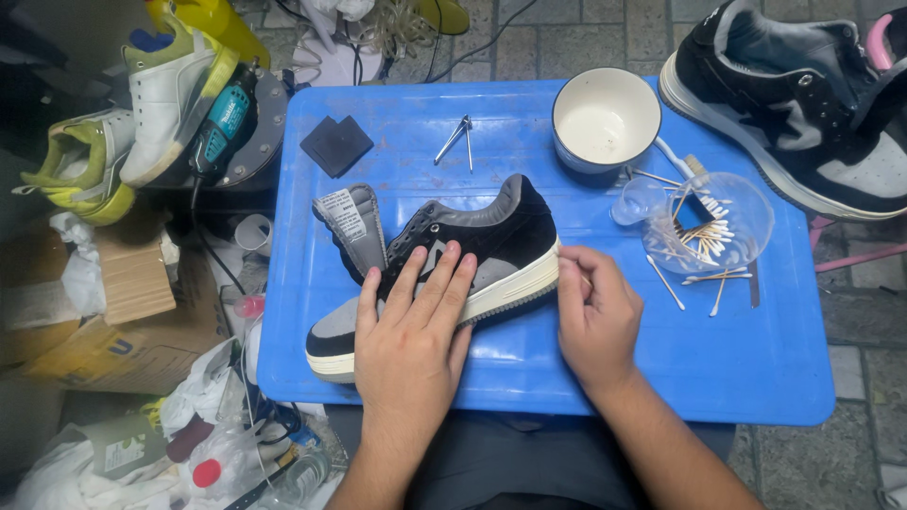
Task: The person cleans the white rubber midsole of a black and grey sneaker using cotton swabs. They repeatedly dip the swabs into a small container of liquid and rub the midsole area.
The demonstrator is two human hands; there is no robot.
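Your left hand [413,326] lies flat and open on the side of the black-and-grey shoe [491,241], fingers spread across the quarter panel, pressing rather than gripping. The shoe lies on its side on the blue tray [756,359], near the tray's centre, heel toward 1 o'clock and toe toward 7 o'clock, with the tongue [351,219] folded out at 11 o'clock.

Your right hand [595,316] is curled nearly closed at the heel end of the pale sole edge, at 3 o'clock from the left hand. The fingers are pinched inward; whether they hold a swab or only touch the sole cannot be told from this view.

Handling notes, by judgement:
- The upper looks like soft suede and will yield and mark under pressure. Keep the palm flat, as now.
- The sole is the stiff part. Take hold there, or at the heel counter, for a firm grip.
- The shoe is light and may slide on the smooth tray unless you hold it down.

Around the work: a white cup [605,118] at 1 o'clock, a clear dish of cotton swabs [709,227] at 2 o'clock, loose swabs beside it, metal tweezers [455,140] at 12 o'clock, and a dark pad [336,144] at 11 o'clock. A second black shoe [803,104] stands off the tray at upper right.
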